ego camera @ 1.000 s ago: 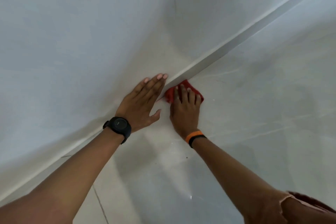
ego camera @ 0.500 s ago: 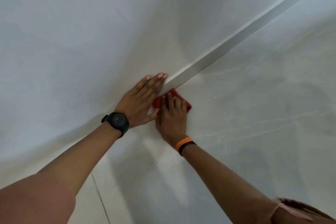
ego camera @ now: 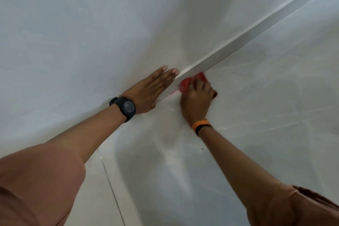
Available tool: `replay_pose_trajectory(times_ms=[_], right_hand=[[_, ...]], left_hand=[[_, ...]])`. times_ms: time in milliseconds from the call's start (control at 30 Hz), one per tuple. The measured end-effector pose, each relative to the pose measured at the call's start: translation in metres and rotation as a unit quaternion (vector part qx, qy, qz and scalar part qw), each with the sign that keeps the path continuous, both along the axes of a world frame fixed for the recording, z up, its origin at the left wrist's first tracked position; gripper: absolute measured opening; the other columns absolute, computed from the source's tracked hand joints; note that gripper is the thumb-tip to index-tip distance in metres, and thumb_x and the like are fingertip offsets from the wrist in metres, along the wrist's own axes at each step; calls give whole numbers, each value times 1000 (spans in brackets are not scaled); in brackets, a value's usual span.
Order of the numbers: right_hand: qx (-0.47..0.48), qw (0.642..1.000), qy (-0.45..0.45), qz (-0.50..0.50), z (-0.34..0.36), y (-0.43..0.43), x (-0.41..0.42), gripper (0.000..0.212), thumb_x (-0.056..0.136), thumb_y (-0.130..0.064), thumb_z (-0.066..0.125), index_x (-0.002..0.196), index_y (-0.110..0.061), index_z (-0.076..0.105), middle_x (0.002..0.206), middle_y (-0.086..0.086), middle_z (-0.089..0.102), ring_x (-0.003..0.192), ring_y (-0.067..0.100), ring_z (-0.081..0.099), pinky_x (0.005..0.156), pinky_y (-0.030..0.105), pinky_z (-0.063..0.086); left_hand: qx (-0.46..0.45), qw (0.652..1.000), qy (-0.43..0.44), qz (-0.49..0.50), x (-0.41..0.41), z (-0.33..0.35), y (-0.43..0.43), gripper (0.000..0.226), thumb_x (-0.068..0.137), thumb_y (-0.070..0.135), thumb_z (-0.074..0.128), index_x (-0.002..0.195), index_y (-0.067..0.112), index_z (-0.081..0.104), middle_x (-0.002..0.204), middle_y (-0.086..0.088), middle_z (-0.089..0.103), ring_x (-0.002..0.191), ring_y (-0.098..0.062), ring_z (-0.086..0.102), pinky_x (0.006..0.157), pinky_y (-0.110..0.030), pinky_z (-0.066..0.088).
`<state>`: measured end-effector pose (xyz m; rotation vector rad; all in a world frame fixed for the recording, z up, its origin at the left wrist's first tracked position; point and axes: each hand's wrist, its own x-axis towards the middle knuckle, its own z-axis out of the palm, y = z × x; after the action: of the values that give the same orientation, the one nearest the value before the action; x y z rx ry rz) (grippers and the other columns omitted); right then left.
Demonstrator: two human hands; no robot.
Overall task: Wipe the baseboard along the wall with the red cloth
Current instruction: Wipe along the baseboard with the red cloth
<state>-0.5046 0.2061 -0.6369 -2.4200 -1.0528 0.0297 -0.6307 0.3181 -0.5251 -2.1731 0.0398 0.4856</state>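
Occupying the upper left half of the view, the white wall (ego camera: 91, 24) is the largest surface. The pale, glossy floor (ego camera: 256, 134) fills the lower right half and shows faint veining and a thin tile joint at lower left. The baseboard (ego camera: 238, 42) runs as a narrow light strip along the junction of wall and floor, from the upper right corner down toward the centre.

Both arms extend forward from the lower corners, each with a loose brownish sleeve (ego camera: 36, 180) at the upper arm. The left forearm rises diagonally to the wall. The left hand (ego camera: 152, 90) lies flat against the wall just above the baseboard, palm on the surface, fingers straight, together and released, holding nothing. The fingertips point up and to the right along the strip.

The right forearm reaches up and to the left across the floor. The right hand (ego camera: 197, 101) is bent at the wrist, with the fingers curled down and clenched on the red cloth (ego camera: 185, 85). The cloth is bunched under the fingers and pressed against the baseboard face where it meets the floor, just beside the left fingertips.

A black watch (ego camera: 126, 107) sits on the left wrist. An orange and black band (ego camera: 200, 126) sits on the right wrist.
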Motion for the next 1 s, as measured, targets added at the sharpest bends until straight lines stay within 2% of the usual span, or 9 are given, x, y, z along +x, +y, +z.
replay_pose_trajectory(times_ms=[167, 333, 433, 567, 667, 767, 833, 933, 1000], right_hand=[[-29, 994, 66, 78, 9, -5, -69, 37, 82, -9, 70, 117, 3, 67, 128, 23, 60, 112, 43, 53, 95, 52, 43], [1, 981, -64, 184, -4, -19, -17, 33, 89, -27, 69, 119, -12, 70, 120, 11, 65, 104, 34, 49, 92, 49, 40], [17, 989, -101, 109, -14, -18, 47, 33, 93, -35, 64, 119, -15, 68, 127, 13, 65, 108, 35, 55, 97, 50, 33], [-23, 997, -61, 39, -12, -4, 90, 39, 95, -32, 57, 120, -4, 67, 129, 18, 64, 110, 40, 55, 99, 50, 40], [-40, 999, -20, 26, -8, 2, 39, 40, 89, -22, 60, 122, 1, 65, 130, 24, 62, 110, 43, 56, 96, 51, 41], [9, 995, 6, 104, 2, -6, -40, 29, 81, -8, 65, 106, 6, 69, 113, 28, 65, 105, 44, 59, 88, 52, 46], [13, 987, 20, 159, 11, -13, -76, 19, 84, -10, 65, 96, 3, 71, 103, 22, 66, 101, 40, 58, 87, 51, 48], [0, 982, 55, 178, 20, -12, -74, 29, 91, -20, 50, 93, -1, 72, 97, 15, 67, 97, 36, 55, 83, 45, 45], [12, 982, 71, 173, 22, -8, -59, 24, 92, -18, 56, 96, -3, 74, 98, 13, 69, 95, 33, 54, 81, 42, 43]], left_hand=[[23, 997, 73, -7, -2, 18, 3, 94, 103, 55, 22, 155, -12, -17, 162, -35, -25, 154, -46, -21, 120, -61, -22], [47, 995, 88, -3, -1, 16, 6, 97, 102, 60, 17, 154, -14, -19, 160, -38, -28, 148, -52, -29, 116, -66, -27], [37, 997, 74, 2, -4, 10, 5, 100, 101, 62, 16, 154, -15, -18, 161, -36, -26, 151, -49, -25, 119, -65, -24], [22, 998, 60, 8, -4, 9, 6, 103, 100, 66, 13, 154, -15, -16, 164, -34, -22, 155, -45, -20, 124, -62, -16], [28, 997, 67, 7, -3, 11, 7, 103, 99, 68, 12, 156, -13, -13, 164, -33, -20, 154, -46, -21, 120, -66, -21], [35, 997, 75, -2, 1, 12, 4, 105, 98, 70, 12, 158, -13, -7, 164, -35, -17, 153, -48, -20, 117, -69, -24], [32, 996, 81, 6, 1, 17, 2, 109, 96, 74, 13, 158, -14, -6, 164, -37, -17, 153, -49, -20, 115, -70, -25], [31, 994, 105, 13, -1, 25, 0, 113, 94, 78, 17, 158, -13, -4, 164, -36, -16, 153, -48, -20, 116, -68, -25], [31, 992, 119, 19, 0, 29, -3, 114, 93, 78, 19, 160, -11, -1, 165, -36, -14, 153, -49, -21, 117, -68, -24]])
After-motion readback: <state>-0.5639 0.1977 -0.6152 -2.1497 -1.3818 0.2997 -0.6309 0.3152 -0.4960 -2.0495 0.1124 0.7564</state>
